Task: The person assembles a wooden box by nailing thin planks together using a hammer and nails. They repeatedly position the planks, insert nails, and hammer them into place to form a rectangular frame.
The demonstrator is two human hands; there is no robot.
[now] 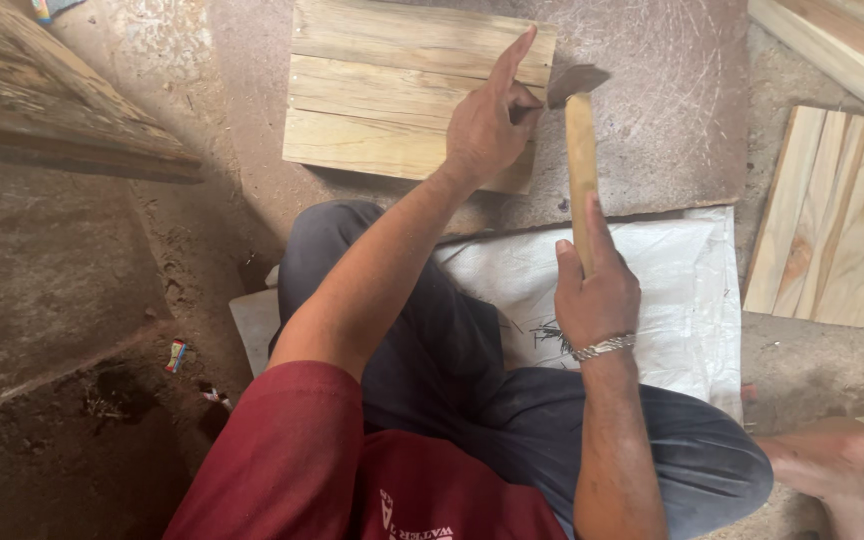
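Here the right hand [597, 295] has its grip closed around a wooden-handled hammer [580, 150], while beyond it the left hand [487, 130] pinches something small against the plank panel [392, 90].

Floor [82, 300]: bare packed earth, brown, uneven, with scattered litter. A flat reddish-brown board [672, 110] lies on it. White sheeting [682, 290] is spread beside that. Weathered timber [42, 100] at upper left; pale planks [832, 220] at right. Even daylight.
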